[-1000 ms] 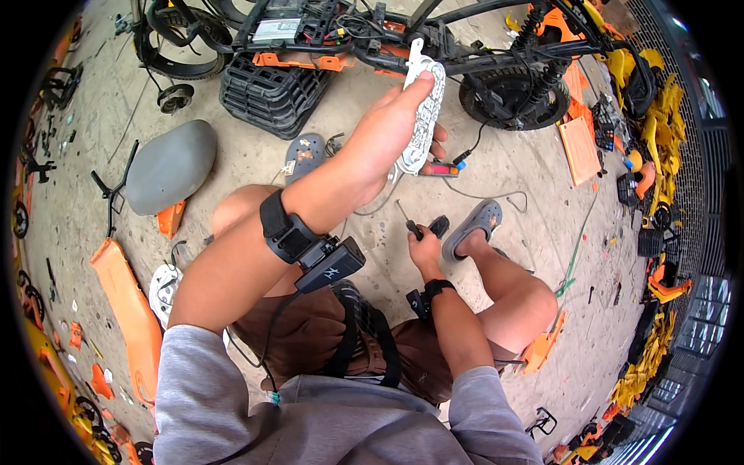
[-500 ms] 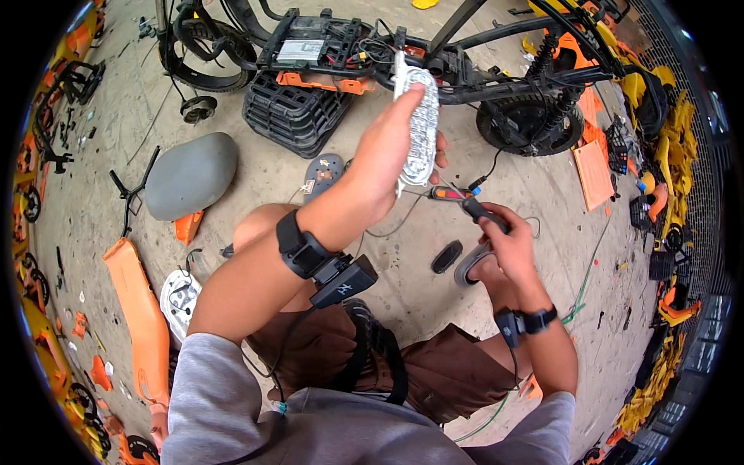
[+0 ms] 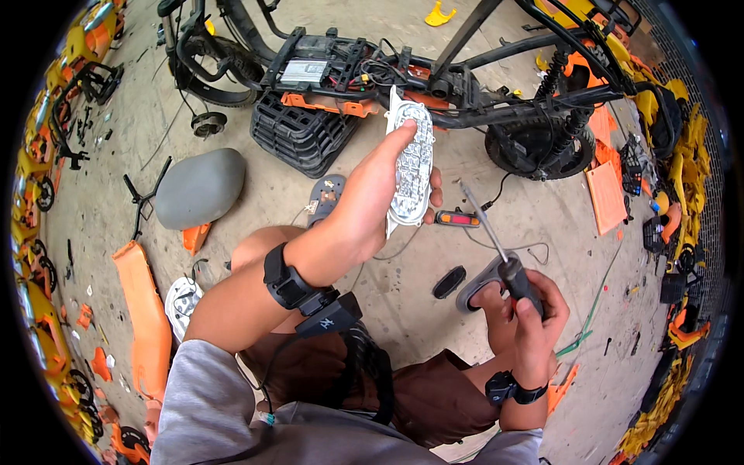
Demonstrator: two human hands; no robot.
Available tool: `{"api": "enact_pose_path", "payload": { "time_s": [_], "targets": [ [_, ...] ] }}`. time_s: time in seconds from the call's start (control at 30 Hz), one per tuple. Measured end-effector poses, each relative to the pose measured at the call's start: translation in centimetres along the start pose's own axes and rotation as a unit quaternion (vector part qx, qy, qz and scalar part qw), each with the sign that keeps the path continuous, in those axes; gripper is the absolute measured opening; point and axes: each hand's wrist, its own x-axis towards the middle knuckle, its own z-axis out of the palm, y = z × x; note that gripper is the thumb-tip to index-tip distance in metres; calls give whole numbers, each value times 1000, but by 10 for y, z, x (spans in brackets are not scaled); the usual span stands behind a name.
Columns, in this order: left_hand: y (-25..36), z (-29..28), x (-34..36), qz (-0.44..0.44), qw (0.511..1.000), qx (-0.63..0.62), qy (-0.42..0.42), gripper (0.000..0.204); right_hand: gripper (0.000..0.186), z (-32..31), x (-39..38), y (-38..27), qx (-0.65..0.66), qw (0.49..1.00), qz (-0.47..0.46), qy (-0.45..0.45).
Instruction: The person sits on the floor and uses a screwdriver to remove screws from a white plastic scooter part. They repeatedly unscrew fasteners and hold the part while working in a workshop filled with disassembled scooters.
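Note:
My left hand (image 3: 370,190) grips a long oval lamp unit (image 3: 414,167) with a clear, silvery face and a white rim. Its thumb lies on the lamp's face, and the other fingers curl behind it. My right hand (image 3: 536,329) is closed around the black handle of a screwdriver (image 3: 511,275). The metal shaft slants up and left, its tip apart from the lamp. On the floor between the two hands lies a small light with red and orange sections (image 3: 457,219). A black oval piece (image 3: 449,282) rests nearer my foot.
A stripped black vehicle frame (image 3: 535,105) spans the far side, with a black crate (image 3: 302,136) by it. At left are a grey seat (image 3: 200,188), a long orange panel (image 3: 143,318) and a white lamp housing (image 3: 182,304). Yellow parts (image 3: 686,194) pile up at right.
My right hand has drawn the screwdriver away from the lamp, down and to the right, and its shaft now points upward. My left hand still holds the lamp, slightly lower in view.

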Motion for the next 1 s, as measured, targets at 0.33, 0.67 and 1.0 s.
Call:
{"api": "enact_pose_path", "payload": {
  "time_s": [0.33, 0.67, 1.0],
  "targets": [
    [-7, 15, -2, -46, 995, -58, -69, 46, 41, -10, -16, 6, -97, 995, -29, -7],
    [-9, 14, -7, -25, 996, -17, -88, 51, 38, -8, -18, 5, -16, 1000, -10, -19],
    [-5, 16, -13, -18, 994, -31, -105, 45, 36, -4, -16, 11, -55, 997, -21, -45]
  ]
}}
